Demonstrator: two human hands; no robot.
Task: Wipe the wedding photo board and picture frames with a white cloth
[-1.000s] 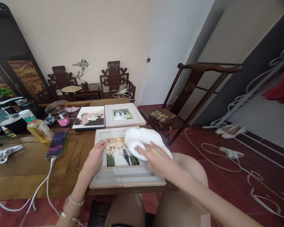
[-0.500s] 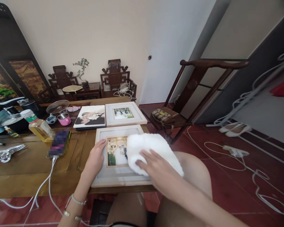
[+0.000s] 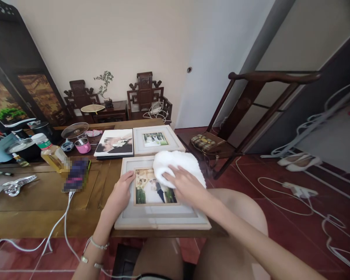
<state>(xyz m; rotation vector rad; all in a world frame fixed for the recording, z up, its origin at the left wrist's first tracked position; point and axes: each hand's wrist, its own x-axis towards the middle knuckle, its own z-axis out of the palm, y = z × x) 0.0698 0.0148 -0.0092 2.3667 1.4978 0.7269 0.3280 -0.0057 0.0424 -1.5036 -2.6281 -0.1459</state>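
A pale wooden picture frame (image 3: 163,224) lies flat at the table's front edge, with a wedding photo (image 3: 151,191) in its middle. My left hand (image 3: 120,194) grips the frame's left side, its fingertips reaching onto the mat. Under my right hand (image 3: 188,186) is a fluffy white cloth (image 3: 177,158), pressed on the frame's upper right part with the fingers curled into it. The cloth covers the photo's upper right corner and part of the frame's top and right borders.
Behind lie a second framed photo (image 3: 156,149) and a photo album (image 3: 113,143). To the left are a phone (image 3: 76,175) on a cable, a bottle of yellow liquid (image 3: 54,155), a pink cup (image 3: 83,146) and a silver tool (image 3: 19,185). A wooden chair (image 3: 245,93) holds a bag (image 3: 207,143).
My right hand has slid the cloth up and away across the frame, uncovering the couple in the photo and the frame's lower right corner. My left hand keeps its hold.
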